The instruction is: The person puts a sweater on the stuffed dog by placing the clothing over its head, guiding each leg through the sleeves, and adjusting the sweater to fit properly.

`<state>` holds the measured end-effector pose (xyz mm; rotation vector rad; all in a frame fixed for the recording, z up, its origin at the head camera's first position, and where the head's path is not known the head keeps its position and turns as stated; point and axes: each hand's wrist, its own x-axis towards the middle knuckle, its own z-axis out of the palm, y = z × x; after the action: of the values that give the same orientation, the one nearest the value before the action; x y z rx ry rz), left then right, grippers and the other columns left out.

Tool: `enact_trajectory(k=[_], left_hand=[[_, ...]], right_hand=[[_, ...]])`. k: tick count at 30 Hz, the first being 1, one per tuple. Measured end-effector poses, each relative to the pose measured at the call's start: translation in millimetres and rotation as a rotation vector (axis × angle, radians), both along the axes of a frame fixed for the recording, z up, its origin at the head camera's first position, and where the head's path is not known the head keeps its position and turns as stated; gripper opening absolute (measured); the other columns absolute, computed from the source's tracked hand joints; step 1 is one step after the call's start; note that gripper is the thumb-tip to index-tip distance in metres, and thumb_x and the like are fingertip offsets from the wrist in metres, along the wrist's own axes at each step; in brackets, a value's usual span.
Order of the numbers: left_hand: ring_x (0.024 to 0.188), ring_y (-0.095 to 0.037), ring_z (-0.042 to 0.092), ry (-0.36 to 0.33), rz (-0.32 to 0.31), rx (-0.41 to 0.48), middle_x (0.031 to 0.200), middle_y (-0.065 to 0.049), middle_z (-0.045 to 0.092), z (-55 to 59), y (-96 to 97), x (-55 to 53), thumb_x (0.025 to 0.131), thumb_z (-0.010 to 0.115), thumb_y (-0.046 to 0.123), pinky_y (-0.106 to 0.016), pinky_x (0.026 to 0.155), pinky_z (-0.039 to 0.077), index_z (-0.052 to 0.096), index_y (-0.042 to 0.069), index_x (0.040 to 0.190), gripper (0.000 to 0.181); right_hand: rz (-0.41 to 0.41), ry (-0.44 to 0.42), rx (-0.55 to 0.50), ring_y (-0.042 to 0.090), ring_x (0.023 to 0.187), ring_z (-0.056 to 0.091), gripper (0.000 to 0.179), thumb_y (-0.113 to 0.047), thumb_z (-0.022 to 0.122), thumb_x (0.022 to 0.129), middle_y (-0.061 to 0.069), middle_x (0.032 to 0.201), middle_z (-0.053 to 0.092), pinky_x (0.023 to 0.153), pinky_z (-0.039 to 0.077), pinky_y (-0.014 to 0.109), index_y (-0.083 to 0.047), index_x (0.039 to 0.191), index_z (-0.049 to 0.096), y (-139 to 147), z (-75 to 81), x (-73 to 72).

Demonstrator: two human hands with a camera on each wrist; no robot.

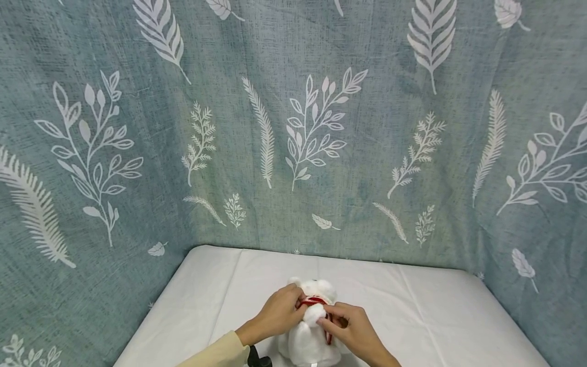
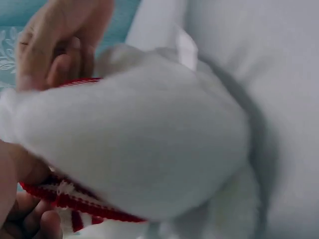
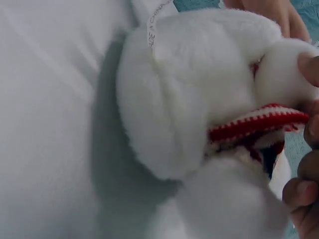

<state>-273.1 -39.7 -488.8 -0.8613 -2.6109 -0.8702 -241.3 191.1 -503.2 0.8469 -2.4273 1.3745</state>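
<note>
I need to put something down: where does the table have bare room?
The table is bare right of the right hand, left of the sleeve, and beyond the toy up to the curtain. It is crowded around the toy: left hand, right hand, scarf, and a black object by the sleeve.

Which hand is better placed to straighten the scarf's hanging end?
Probably the right hand: its fingers are beside the hanging end, while the left hand is farther up the plush toy.

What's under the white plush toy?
The white plush toy appears to rest on the white tabletop, visible beside it. The patch directly beneath is covered, so I can't tell what's there.
</note>
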Motion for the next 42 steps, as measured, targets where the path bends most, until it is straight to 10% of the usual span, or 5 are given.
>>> enact_trajectory(k=[7,19,28,42], left_hand=[[0.064,-0.001,0.044,-0.033,-0.042,0.071,0.077,0.011,0.048,18.3,0.2,4.8,0.089,0.064,0.011,-0.018,0.058,0.041,0.062,0.016,0.083,0.008],[0.068,-0.002,0.039,0.475,-0.152,-0.289,0.083,0.006,0.048,17.4,11.4,22.2,0.094,0.070,0.019,-0.013,0.051,0.032,0.061,0.017,0.088,0.011],[0.069,-0.001,0.049,-0.029,-0.053,0.044,0.081,0.012,0.055,17.3,-13.1,-2.4,0.104,0.062,0.020,-0.021,0.063,0.044,0.067,0.017,0.091,0.014],[0.067,0.001,0.048,-0.014,-0.129,0.033,0.083,0.010,0.060,16.4,-19.9,-20.6,0.096,0.071,0.016,-0.020,0.062,0.043,0.075,0.020,0.089,0.009]], right_hand=[[-0.187,-0.034,0.103,-0.001,0.051,0.039,0.017,-0.031,0.084,0.087,-0.013,0.058,0.046,0.051,0.042,0.020,-0.016,0.094,0.081,-18.3,6.1,-2.3],[-0.529,-0.088,0.153,0.006,0.045,0.045,0.027,-0.011,0.082,0.071,-0.013,0.050,0.048,0.045,0.038,0.026,-0.020,0.061,0.059,-37.9,-2.0,-9.4],[-0.453,-0.010,0.133,0.007,0.062,0.040,0.032,-0.010,0.090,0.073,-0.005,0.071,0.046,0.056,0.036,0.026,-0.023,0.091,0.067,-32.5,2.2,-17.6],[-0.356,-0.051,0.145,0.005,0.062,0.041,0.030,-0.004,0.089,0.072,-0.007,0.073,0.045,0.057,0.038,0.023,-0.026,0.073,0.068,-28.4,0.5,-15.2]])
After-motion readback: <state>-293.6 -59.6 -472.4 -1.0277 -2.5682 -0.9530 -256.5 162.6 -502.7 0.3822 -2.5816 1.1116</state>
